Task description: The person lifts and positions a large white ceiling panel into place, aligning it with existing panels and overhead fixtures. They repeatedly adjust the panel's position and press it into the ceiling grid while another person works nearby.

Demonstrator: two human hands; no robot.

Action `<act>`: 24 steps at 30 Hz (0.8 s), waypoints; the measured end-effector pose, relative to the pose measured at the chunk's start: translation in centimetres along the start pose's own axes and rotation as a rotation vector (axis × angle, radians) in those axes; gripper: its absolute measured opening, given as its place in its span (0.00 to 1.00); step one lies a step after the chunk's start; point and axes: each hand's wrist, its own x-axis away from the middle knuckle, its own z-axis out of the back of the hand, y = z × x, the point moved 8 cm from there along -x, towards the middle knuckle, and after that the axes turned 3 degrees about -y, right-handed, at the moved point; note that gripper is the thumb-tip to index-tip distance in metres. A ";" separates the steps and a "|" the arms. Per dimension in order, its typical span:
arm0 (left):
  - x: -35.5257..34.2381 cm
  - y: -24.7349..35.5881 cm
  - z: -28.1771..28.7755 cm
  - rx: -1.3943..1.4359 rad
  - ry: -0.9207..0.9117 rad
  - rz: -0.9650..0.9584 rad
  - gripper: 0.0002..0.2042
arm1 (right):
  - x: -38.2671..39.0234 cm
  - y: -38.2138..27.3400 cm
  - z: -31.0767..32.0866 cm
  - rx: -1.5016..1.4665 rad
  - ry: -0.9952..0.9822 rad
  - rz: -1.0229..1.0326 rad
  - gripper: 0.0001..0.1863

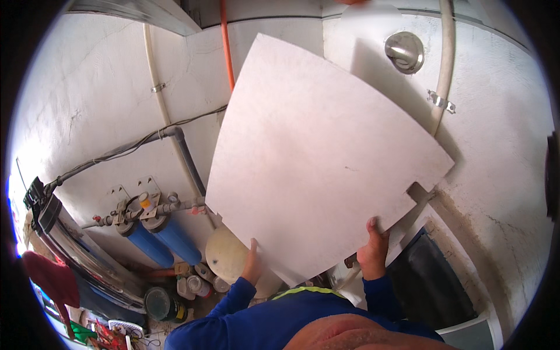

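A large, flat white panel [321, 146] is held up in front of me, tilted. It has a small rectangular notch near its right corner and hides much of the wall behind. My left hand [252, 265] is closed on its lower left edge, thumb against the face. On the lower right edge, below the notch, my right hand [374, 252] grips the panel with its thumb on the front. The fingers of both hands are mostly hidden behind it.
Left of the panel, two blue filter housings [153, 242] hang beneath wall piping. A cream rounded tank [224, 254] and a dark bucket [160, 304] stand below. Another person in red [52, 280] is at far left. A dark framed panel [431, 280] lies at right.
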 end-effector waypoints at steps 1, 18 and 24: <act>-0.3 1.5 -0.9 -0.024 -0.013 -0.044 0.54 | -0.1 -1.2 -0.5 -0.015 -0.023 0.040 0.37; -14.0 34.1 -18.3 -0.063 -0.030 -0.513 0.61 | -10.9 -10.6 -11.1 -0.200 0.087 0.450 0.29; -14.8 41.2 -21.8 -0.020 -0.013 -0.689 0.44 | -13.1 -11.7 -13.3 -0.257 -0.002 0.568 0.20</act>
